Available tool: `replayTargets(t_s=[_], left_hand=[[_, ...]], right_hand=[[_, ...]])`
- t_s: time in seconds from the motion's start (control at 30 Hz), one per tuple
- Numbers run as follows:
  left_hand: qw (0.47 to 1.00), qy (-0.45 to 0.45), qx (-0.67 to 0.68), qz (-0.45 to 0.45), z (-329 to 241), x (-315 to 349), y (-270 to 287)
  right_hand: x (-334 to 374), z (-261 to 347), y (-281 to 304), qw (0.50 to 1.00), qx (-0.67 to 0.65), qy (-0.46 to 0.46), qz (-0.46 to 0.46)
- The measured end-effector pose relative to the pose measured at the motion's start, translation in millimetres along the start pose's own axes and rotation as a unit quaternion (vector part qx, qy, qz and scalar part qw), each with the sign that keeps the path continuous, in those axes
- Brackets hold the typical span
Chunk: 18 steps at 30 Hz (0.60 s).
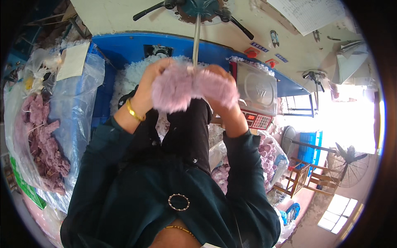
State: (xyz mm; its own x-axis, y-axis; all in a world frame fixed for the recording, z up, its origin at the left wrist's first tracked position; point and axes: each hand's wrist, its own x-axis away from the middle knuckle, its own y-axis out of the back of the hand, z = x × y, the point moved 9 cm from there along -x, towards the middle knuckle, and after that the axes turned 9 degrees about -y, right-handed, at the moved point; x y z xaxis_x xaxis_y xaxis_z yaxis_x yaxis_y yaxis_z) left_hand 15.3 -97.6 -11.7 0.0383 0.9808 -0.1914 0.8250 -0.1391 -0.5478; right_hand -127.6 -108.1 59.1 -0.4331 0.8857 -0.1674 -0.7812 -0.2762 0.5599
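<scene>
A fluffy mauve plush piece with two rounded lobes hangs at the lower end of a thin metal tube. My left hand grips the left lobe, its fingers curled behind the fur. On the other side my right hand is closed around the right lobe, with most of its fingers hidden by the plush. The tube end meets the plush between the two lobes; whether it goes inside cannot be made out. White fluffy stuffing lies in the blue bin beneath my hands.
A clear bag of mauve plush skins stands at left. On the right are a digital scale and a bag of mauve plush pieces. Farther off stand a wooden chair and a fan. Black handles flank the tube's mount.
</scene>
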Motion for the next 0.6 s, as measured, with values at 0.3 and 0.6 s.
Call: replayTargets(t_s=[0.3, 0.6], left_hand=[[0.985, -0.074, 0.158, 0.007, 17, -61, 28], [0.992, 0.002, -0.119, -0.035, -5, -58, 11]], right_hand=[[-32, -10, -1, 0.992, -0.020, -0.077, -0.099], [-126, -9, 23, 0.911, 0.305, -0.052, -0.274]])
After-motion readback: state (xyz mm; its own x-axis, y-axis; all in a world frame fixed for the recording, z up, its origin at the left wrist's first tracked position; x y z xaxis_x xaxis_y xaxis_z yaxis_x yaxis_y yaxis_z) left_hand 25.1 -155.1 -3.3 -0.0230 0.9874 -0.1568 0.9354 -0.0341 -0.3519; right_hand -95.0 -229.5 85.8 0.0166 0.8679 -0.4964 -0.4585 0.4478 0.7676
